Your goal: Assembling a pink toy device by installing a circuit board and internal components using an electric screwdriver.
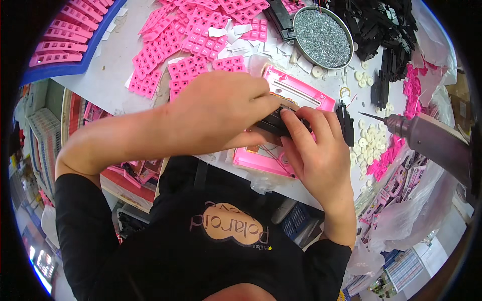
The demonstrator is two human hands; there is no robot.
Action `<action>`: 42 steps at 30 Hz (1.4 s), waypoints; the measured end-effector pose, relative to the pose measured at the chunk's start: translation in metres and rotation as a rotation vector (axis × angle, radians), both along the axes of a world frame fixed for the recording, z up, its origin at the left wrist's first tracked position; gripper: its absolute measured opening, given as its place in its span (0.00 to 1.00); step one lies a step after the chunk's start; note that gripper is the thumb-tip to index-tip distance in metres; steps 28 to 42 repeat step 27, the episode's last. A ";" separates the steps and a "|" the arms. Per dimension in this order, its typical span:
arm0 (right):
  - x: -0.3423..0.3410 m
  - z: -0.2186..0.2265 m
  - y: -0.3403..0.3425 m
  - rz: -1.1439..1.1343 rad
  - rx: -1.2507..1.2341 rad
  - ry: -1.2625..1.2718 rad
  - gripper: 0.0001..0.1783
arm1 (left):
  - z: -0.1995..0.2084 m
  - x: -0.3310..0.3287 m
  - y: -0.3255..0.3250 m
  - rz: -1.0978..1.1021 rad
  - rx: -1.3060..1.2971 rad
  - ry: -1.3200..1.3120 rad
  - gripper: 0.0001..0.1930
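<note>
Above a pink plastic casing (297, 84), my two hands meet over a black plastic part (273, 122). My left hand (216, 113) reaches in from the left, its fingers closed on the part's left side. The fingers of my right hand (321, 143) bend over its right end and press against it. Thin wires and a coppery piece show inside the casing below the part, but my hands cover most of its middle. Close to my right fingers lies another black part (345, 123) with a small brass-coloured ring at its top.
Pink number keypads (201, 37) and white paper scraps (241, 37) lie at the back. A round tin (350, 37) of screws stands near piled black parts (371, 25). At right are white plastic discs (371, 143) and an electric screwdriver (427, 133). A blue crate (95, 57) holds pink pieces.
</note>
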State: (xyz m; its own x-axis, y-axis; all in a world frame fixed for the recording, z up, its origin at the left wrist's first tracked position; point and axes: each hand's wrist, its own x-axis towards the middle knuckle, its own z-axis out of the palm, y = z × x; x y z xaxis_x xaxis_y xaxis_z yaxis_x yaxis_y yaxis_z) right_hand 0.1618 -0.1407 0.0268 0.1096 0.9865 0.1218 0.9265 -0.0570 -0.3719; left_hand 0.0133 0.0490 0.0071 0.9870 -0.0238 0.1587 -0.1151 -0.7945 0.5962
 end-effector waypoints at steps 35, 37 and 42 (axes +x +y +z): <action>0.163 0.050 0.005 0.194 0.404 1.194 0.38 | -0.038 -0.009 -0.013 0.083 -0.194 -0.149 0.25; 0.163 0.050 0.005 0.194 0.404 1.194 0.38 | -0.038 -0.009 -0.013 0.083 -0.194 -0.149 0.25; 0.163 0.050 0.005 0.194 0.404 1.194 0.38 | -0.038 -0.009 -0.013 0.083 -0.194 -0.149 0.25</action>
